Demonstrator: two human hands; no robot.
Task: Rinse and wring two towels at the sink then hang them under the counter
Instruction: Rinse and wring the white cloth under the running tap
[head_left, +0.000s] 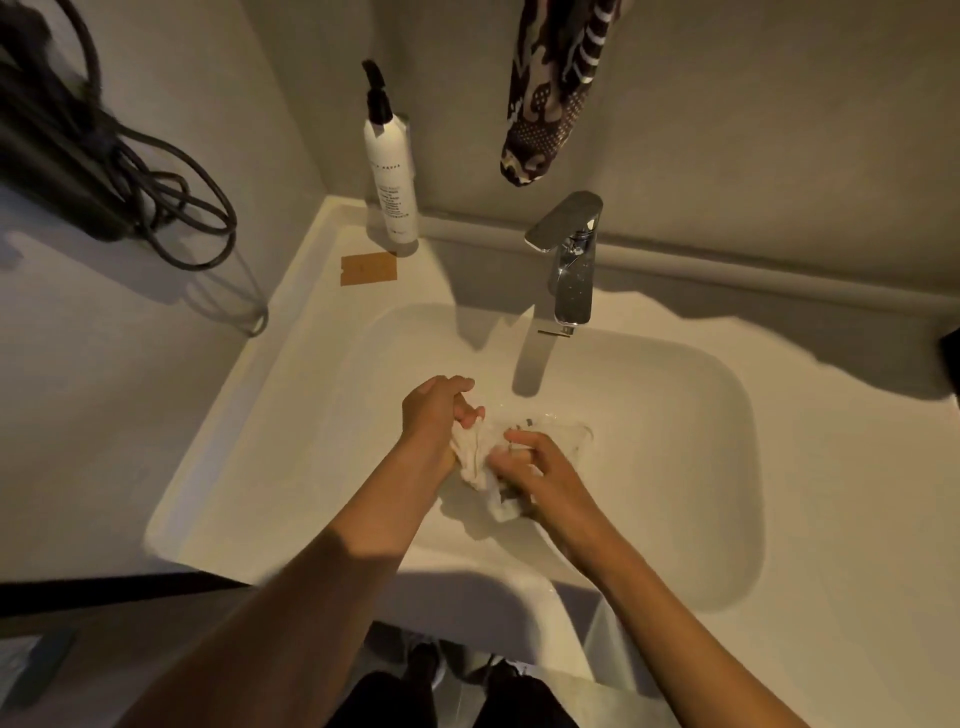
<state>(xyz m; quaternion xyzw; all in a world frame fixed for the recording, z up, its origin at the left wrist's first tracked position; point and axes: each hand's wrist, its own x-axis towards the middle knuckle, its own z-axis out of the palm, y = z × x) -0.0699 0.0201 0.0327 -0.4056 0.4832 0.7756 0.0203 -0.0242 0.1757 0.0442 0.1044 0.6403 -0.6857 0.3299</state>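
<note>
A small white towel (480, 460) is bunched up low in the white sink basin (675, 467), below the chrome faucet (569, 260). My left hand (439, 410) grips the towel's upper left end, fingers curled round it. My right hand (537, 467) grips its lower right part, and a wet tail of cloth hangs beneath that hand. The two hands are close together over the middle of the basin. Water lies on the basin floor just beyond the hands. A second pale cloth (571, 639) hangs below the counter's front edge.
A white pump bottle (392, 171) stands at the sink's back left corner, with a tan card (369, 269) lying beside it. A dark patterned cloth (556, 88) hangs on the wall above the faucet. A black device with coiled cords (104, 171) sits on the left counter.
</note>
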